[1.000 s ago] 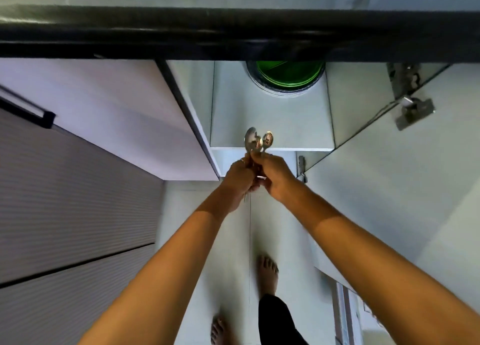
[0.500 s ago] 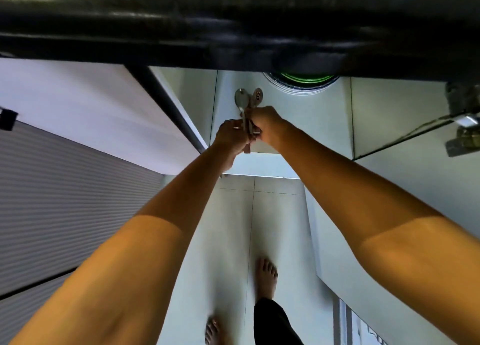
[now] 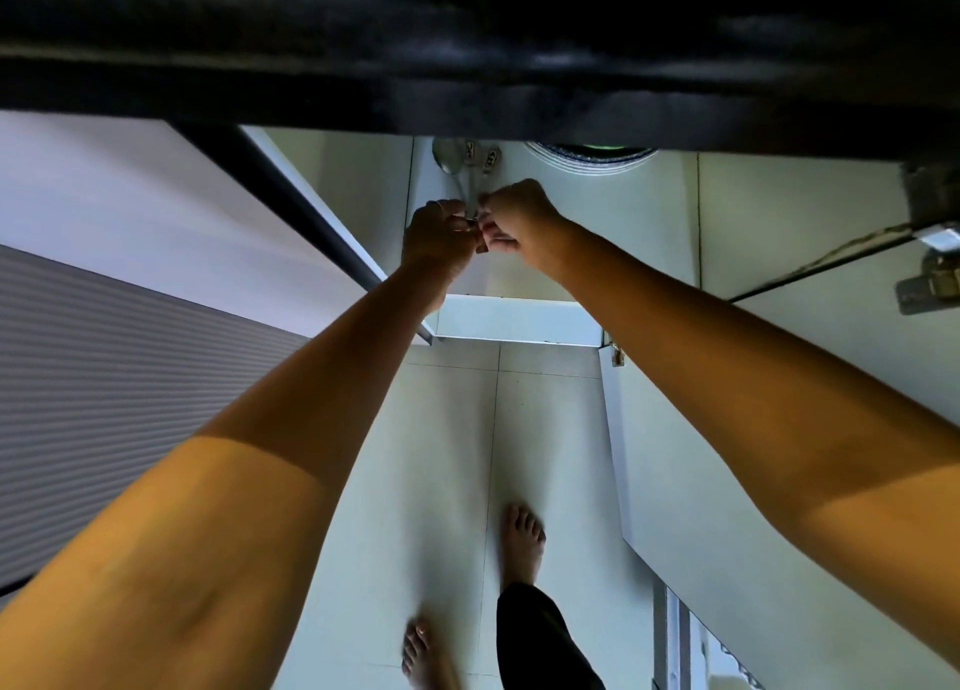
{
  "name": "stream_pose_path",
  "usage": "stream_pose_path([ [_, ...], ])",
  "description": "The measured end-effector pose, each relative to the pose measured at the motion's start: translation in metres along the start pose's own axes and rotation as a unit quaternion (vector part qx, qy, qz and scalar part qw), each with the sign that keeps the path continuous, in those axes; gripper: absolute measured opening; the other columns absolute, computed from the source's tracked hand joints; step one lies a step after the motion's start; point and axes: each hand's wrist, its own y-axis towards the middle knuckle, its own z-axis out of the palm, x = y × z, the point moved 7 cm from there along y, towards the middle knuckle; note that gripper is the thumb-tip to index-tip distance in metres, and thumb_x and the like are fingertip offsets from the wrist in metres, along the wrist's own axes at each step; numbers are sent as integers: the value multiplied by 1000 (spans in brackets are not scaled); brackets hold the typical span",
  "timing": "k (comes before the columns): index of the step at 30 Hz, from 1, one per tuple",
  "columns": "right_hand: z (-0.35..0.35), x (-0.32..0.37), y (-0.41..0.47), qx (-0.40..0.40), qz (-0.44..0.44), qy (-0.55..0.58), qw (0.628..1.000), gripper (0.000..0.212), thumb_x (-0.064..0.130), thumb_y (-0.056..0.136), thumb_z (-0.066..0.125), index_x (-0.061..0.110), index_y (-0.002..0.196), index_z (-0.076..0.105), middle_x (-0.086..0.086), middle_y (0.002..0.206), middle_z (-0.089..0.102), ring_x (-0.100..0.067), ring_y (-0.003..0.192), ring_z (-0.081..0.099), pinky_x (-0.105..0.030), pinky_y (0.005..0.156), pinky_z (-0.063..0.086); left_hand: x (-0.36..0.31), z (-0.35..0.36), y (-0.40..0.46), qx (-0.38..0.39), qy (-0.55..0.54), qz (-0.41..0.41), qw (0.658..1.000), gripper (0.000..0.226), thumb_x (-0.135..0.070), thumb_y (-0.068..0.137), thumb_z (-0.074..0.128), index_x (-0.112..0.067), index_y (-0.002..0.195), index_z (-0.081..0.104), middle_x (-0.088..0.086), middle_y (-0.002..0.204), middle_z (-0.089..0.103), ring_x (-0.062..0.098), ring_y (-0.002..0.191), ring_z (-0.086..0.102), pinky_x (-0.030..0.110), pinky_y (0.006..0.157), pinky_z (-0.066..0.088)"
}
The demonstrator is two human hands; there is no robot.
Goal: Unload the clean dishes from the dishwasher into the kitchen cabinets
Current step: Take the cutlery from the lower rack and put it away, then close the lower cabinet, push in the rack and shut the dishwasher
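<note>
While both arms reach forward under the dark countertop edge [image 3: 467, 55], the open cabinet [image 3: 571, 253] fills the middle of the view, with its pale shelf running back below that edge. The cabinet door [image 3: 779, 455] stands open at right, and a metal hinge [image 3: 930, 279] shows at its upper corner. A ribbed grey panel [image 3: 104, 377] occupies the left side. The tiled floor [image 3: 415, 481] lies below, with two bare feet [image 3: 522, 539] on it.

The left hand [image 3: 436, 237] and the right hand [image 3: 519, 216] meet over the front part of the shelf, touching each other at the fingertips. Both hands have their fingers curled round the handles of a small bundle of spoons [image 3: 465, 170]. The left hand grips the handles from the left; the right hand pinches them from the right. The bowls of the spoons project beyond the hands, toward the back of the cabinet, and end just under the countertop edge. The largest bowl sits at left; two smaller ends sit beside it at right. How many pieces make up the bundle cannot be told.

A round dish with a green centre [image 3: 592, 155] stands on the shelf to the right of the spoons, apart from them, and is mostly hidden by the countertop edge.

Dark marks show on the two smaller spoon ends, but they are too blurred to read. No legible writing or brand is visible elsewhere.
</note>
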Motion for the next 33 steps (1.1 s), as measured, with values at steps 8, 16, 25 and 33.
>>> stream_pose_path([
  [8,-20,-42,-33,-14,15,1,1000,13,5,91,50,2,86,61,-16,81,59,-21,65,54,-21,52,44,13,-6,-23,-10,83,36,996,36,-16,86,67,-9,121,59,5,124,63,17,113,59,25,93,46],
  [16,-35,-79,-108,-45,7,8,999,32,14,95,47,-5,118,58,-18,115,65,-32,106,64,-38,92,52,31,-14,-101,8,124,50,991,31,-10,91,56,-10,122,58,4,126,60,17,116,55,16,90,40],
  [25,-82,-79,-303,-135,-129,-47,981,22,16,94,50,8,105,68,-7,102,65,-21,93,61,-26,82,48,-13,-39,-269,59,161,111,979,29,-10,93,54,-11,121,59,2,125,59,21,102,61,17,82,42],
  [33,-142,-84,-498,-275,-291,-203,894,18,11,92,56,7,107,65,-8,115,55,-19,106,56,-19,96,35,-68,-10,-406,155,241,276,918,42,-10,93,54,-8,134,46,9,137,46,27,119,51,28,100,37],
])
